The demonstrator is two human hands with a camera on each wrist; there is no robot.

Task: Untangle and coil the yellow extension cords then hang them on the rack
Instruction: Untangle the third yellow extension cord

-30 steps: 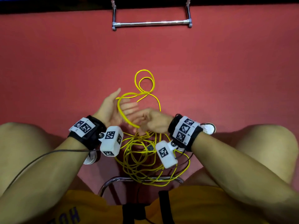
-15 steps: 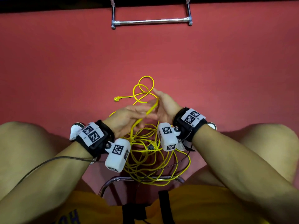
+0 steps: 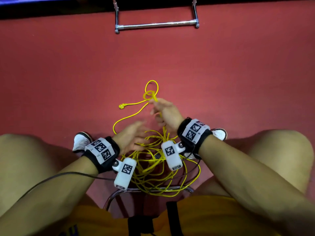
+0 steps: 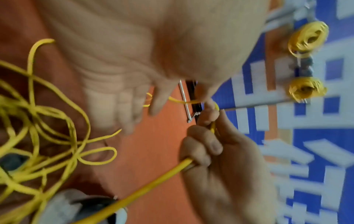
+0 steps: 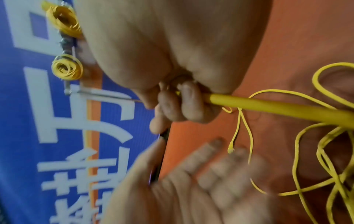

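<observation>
The right hand (image 3: 166, 113) has its fingers (image 5: 189, 103) curled tight around a yellow cord (image 3: 131, 114), lifting it from the tangled heap (image 3: 153, 169) on the red floor (image 3: 68, 74) between the knees. The left hand (image 3: 131, 135) hovers beside it, fingers spread and, through the blur, apparently holding nothing. The rack (image 3: 156, 25) stands well ahead.

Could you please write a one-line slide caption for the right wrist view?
Right hand grips a thin yellow extension cord while the open left hand hovers nearby.
</observation>
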